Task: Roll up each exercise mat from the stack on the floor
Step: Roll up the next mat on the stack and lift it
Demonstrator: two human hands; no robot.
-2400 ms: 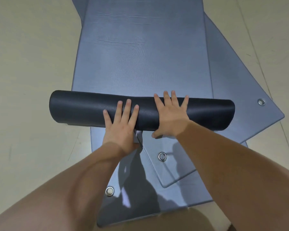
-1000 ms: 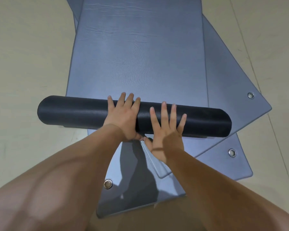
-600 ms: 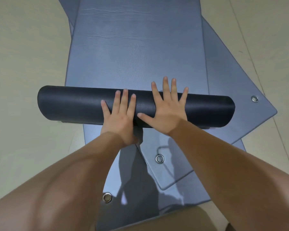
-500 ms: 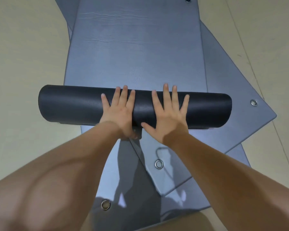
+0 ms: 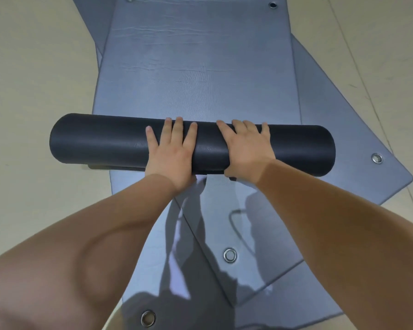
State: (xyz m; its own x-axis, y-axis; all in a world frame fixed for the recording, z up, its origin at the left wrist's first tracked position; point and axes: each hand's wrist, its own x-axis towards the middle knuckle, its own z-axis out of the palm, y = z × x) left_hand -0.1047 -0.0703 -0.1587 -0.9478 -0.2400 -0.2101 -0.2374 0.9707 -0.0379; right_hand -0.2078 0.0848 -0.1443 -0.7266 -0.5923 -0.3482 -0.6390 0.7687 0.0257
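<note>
I have the left hand (image 5: pixel 171 153) and right hand (image 5: pixel 247 148) flat on the rolled mat (image 5: pixel 100 141), fingers (image 5: pixel 177 129) spread, clamping nothing

Top mat (image 5: pixel 196 67): far end cut off by the upper edge.
Roll (image 5: pixel 100 141): middle hidden under both hands.
Lower mats (image 5: pixel 343 129): mostly covered.

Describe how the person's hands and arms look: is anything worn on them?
Both arms are bare up to the frame edge: no sleeves in view. The left hand and the right hand wear no gloves, and no rings, watch or bracelets show. Fingernails are short and unpainted.
</note>
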